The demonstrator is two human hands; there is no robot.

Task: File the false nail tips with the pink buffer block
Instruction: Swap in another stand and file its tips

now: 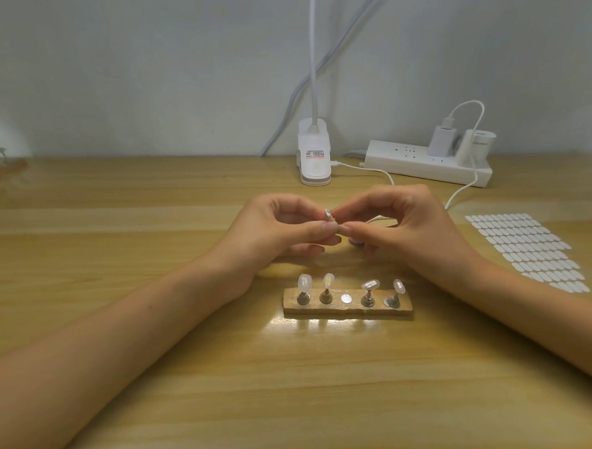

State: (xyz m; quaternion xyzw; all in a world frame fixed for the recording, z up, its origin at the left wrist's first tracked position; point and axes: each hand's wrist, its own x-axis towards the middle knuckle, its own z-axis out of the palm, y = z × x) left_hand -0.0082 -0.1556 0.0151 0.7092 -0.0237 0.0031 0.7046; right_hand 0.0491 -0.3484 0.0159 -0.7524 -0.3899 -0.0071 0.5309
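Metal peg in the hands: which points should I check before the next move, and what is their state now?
Metal peg pinched by left hand and right hand: ok.
Nail tip on that peg: cannot tell, fingers hide it.
Middle spot on the wooden holder free: ok.
Four nail tips standing on the holder: ok.
Pink buffer ready: cannot tell; something pinkish lies under the right hand.

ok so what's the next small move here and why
Probably keep the peg in the left hand and free the right hand to take up the buffer: both hands pinch the peg now, the middle spot on the base is bare, and only a pinkish bit shows under the right fingers.
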